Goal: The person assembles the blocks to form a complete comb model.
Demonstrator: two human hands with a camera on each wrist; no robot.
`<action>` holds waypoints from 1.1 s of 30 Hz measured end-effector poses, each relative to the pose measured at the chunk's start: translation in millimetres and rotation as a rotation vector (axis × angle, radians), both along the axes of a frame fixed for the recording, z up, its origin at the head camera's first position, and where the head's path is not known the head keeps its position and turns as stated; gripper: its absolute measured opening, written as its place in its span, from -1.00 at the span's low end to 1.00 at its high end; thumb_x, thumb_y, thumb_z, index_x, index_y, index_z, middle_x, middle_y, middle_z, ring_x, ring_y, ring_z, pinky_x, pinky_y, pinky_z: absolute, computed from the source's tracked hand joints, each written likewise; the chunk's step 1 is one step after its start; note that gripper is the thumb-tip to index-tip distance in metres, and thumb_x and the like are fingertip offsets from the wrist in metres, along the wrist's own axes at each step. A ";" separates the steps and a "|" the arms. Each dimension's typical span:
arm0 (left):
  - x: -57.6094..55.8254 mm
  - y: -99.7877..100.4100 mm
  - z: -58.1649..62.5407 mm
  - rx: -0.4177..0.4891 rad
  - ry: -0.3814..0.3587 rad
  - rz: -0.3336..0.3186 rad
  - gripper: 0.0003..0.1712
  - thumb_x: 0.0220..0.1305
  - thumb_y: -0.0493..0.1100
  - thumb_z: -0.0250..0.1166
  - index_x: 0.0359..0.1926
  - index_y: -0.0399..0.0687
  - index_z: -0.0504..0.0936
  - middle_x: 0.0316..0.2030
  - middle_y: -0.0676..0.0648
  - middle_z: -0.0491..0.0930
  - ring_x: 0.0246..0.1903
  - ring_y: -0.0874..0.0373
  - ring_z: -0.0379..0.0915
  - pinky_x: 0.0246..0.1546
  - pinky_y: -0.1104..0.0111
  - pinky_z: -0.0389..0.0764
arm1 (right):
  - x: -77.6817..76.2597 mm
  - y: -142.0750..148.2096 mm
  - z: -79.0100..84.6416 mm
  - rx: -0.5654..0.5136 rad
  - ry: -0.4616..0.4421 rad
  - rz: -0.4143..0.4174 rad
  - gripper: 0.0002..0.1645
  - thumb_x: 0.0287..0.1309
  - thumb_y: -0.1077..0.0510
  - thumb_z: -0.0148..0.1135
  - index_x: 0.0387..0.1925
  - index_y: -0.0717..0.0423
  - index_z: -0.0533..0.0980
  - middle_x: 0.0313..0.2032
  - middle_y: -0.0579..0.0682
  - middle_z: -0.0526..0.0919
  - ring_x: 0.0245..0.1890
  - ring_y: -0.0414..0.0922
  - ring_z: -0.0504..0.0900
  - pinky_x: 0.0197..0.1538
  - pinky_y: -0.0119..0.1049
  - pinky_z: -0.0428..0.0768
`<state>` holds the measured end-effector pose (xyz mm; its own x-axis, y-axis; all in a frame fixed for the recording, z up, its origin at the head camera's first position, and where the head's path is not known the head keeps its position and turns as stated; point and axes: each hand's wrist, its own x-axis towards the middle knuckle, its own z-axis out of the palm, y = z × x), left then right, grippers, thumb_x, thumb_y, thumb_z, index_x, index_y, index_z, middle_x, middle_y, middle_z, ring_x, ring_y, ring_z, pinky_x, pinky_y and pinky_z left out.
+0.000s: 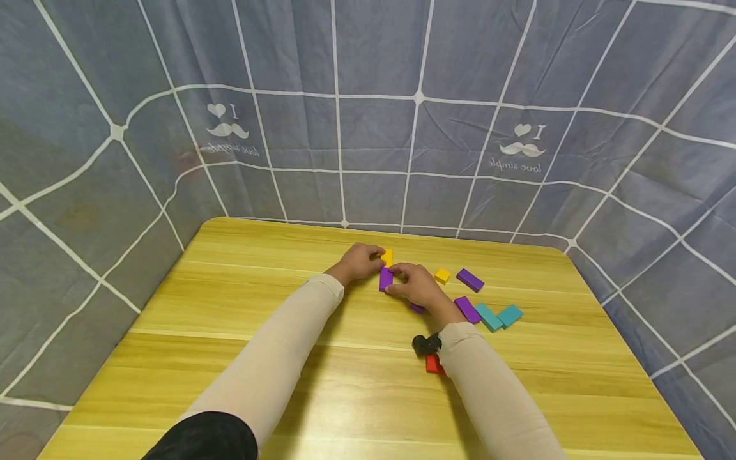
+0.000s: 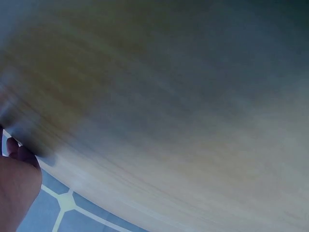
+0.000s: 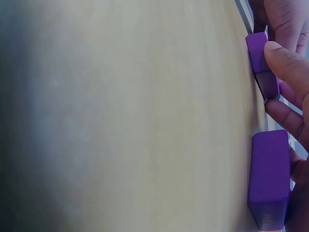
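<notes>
In the head view my left hand (image 1: 361,260) holds a yellow block (image 1: 388,257) toward the table's far edge, its fingertips at the block's left side. Right below that, a purple block (image 1: 386,280) stands end to end with the yellow one. My right hand (image 1: 418,283) pinches this purple block between thumb and fingers; the right wrist view shows the thumb (image 3: 285,60) on its face. A second purple block (image 3: 269,169) lies under the right hand, mostly hidden in the head view. The left wrist view is largely blurred tabletop, with part of the left hand (image 2: 19,179) at its left edge.
Right of the hands lie a small yellow block (image 1: 442,275), two purple blocks (image 1: 470,280) and two teal blocks (image 1: 488,317). Red pieces (image 1: 433,364) sit partly beneath the right forearm. A grey gridded curtain (image 1: 368,128) borders the wooden table (image 1: 241,306) behind and at both sides.
</notes>
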<state>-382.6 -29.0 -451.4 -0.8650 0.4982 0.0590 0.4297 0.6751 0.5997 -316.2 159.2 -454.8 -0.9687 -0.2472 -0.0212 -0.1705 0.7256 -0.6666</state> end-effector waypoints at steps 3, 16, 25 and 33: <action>-1.4 -1.5 -2.0 -0.001 -0.005 0.000 -0.56 0.39 -0.10 0.22 0.22 -0.16 0.59 0.16 -0.15 0.59 0.24 -0.05 0.41 0.31 0.20 0.32 | 0.3 -0.6 0.6 -0.011 0.003 0.012 -0.36 0.11 0.03 0.47 0.22 0.11 0.55 0.12 0.12 0.60 0.10 0.08 0.52 0.24 0.00 0.43; 5.4 -8.2 1.4 -0.007 -0.034 -0.023 -0.56 0.40 -0.11 0.20 0.22 -0.19 0.59 0.20 -0.17 0.55 0.28 -0.07 0.37 0.34 0.17 0.29 | -1.5 -3.5 -1.5 -0.005 0.010 0.009 -0.38 0.11 0.01 0.47 0.21 0.06 0.56 0.07 0.07 0.61 0.04 0.05 0.51 0.19 -0.01 0.44; 10.6 -6.9 1.8 -0.002 -0.050 -0.045 -0.56 0.41 -0.11 0.19 0.22 -0.19 0.58 0.20 -0.17 0.55 0.29 -0.07 0.36 0.35 0.17 0.27 | -0.4 -0.6 -1.5 0.008 -0.005 -0.004 -0.37 0.12 0.00 0.47 0.22 0.05 0.54 0.07 0.08 0.61 0.10 0.09 0.49 0.23 0.02 0.42; 15.2 -8.2 3.7 0.006 -0.086 -0.056 -0.52 0.41 -0.08 0.21 0.26 -0.17 0.55 0.24 -0.17 0.52 0.31 -0.07 0.33 0.36 0.15 0.25 | 1.1 5.8 3.8 -0.050 -0.034 0.017 -0.38 0.21 0.02 0.39 0.26 0.13 0.49 0.13 0.12 0.59 0.13 0.10 0.53 0.23 0.01 0.45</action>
